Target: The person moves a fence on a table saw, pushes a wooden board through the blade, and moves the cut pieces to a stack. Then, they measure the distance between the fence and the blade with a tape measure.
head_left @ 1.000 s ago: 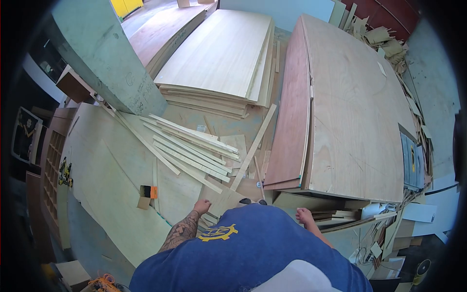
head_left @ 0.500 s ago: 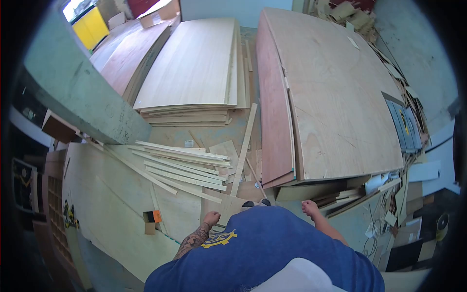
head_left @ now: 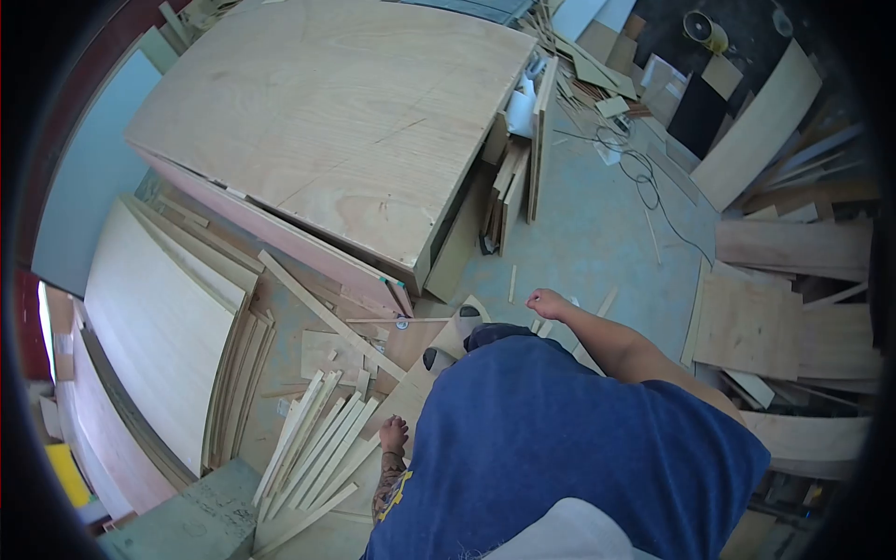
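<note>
Pale wood strips are lying in a loose fan at lower left, their upper ends pointing toward a long narrow plank. Just beside them, the left hand of a worker in a blue T-shirt is hanging with its fingers loosely parted, showing nothing in its grasp. The right hand is hovering well apart from the strips, fingers drawn in narrow, nothing visible in them. Between the 2 hands, 2 dark-toed shoes are showing. Beyond, a large plywood-topped stack is filling the upper view, while stacked plywood sheets are lying at left, near a concrete pillar. At right, a dark cable is snaking over the floor toward wood boards.
</note>
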`<state>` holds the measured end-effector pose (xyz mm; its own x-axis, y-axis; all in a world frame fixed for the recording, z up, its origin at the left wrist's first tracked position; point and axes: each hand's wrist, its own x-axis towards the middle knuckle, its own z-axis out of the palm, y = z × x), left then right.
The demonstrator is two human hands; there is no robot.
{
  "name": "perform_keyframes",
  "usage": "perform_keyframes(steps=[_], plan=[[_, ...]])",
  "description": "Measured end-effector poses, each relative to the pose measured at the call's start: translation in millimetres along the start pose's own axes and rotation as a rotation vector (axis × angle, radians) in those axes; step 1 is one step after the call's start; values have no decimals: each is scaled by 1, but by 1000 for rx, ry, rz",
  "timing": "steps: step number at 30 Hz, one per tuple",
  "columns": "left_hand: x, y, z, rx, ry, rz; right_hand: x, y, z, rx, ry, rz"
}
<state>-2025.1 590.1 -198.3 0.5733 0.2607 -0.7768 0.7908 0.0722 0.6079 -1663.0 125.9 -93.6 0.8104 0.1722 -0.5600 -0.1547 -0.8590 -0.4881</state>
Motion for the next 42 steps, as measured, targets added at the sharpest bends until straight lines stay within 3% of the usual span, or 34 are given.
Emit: perform_keyframes(steps=[2, 3, 5, 6, 7, 8, 15, 21, 23, 25, 26, 27, 28, 29, 30, 31, 33, 34, 35, 37, 38, 40, 42], plan=[[12, 26, -13, -175, 17, -159, -20, 22, -5, 34, -29, 149], [25, 23, -24, -138, -3, -167, -32, 29, -8, 65, -34, 198], [55, 14, -38, 143, -52, 44, -49, 52, -8, 115, -22, 242], [58, 27, -38, 168, -70, 42, -55, 63, -9, 136, -14, 250], [58, 50, -38, 50, -25, -82, -63, 69, -11, 130, -16, 265], [58, 73, -34, -72, 26, -206, -69, 77, -11, 145, -12, 280], [103, 136, 29, -14, 52, -98, -80, 145, -40, 287, 61, 425], [150, 171, 167, 36, 74, -37, -63, 229, -115, 449, -9, 373], [175, 176, 241, 11, 111, -35, -43, 283, -144, 445, -27, 316], [193, 175, 308, 120, 87, 20, -21, 341, -157, 610, 2, 382], [199, 174, 350, 25, 52, -43, -7, 374, -174, 575, 28, 408], [207, 176, 390, 225, 31, -84, 1, 412, -191, 545, 51, 442], [225, 157, 425, 475, 106, 240, 8, 446, -201, 559, 140, 640], [207, 201, 452, 677, 50, 352, 21, 512, -198, 629, 203, 734], [198, 245, 475, 825, 5, 475, 23, 526, -215, 775, 324, 866], [186, 290, 502, 703, 36, 353, 25, 531, -239, 914, 448, 994], [181, 362, 526, 717, -131, 474, 35, 531, -279, 1006, 445, 948], [195, 387, 534, 622, -198, 353, 43, 529, -296, 1098, 456, 904], [207, 409, 540, 523, -259, 233, 53, 530, -309, 996, 388, 838], [213, 460, 556, 741, -55, 385, 86, 567, -310, 867, 285, 744], [210, 484, 565, 748, -45, 371, 101, 581, -310, 744, 213, 648], [205, 536, 592, 651, 49, 533, 124, 572, -314, 757, 212, 648], [204, 584, 625, 562, 33, 557, 146, 547, -331, 879, 161, 706]])
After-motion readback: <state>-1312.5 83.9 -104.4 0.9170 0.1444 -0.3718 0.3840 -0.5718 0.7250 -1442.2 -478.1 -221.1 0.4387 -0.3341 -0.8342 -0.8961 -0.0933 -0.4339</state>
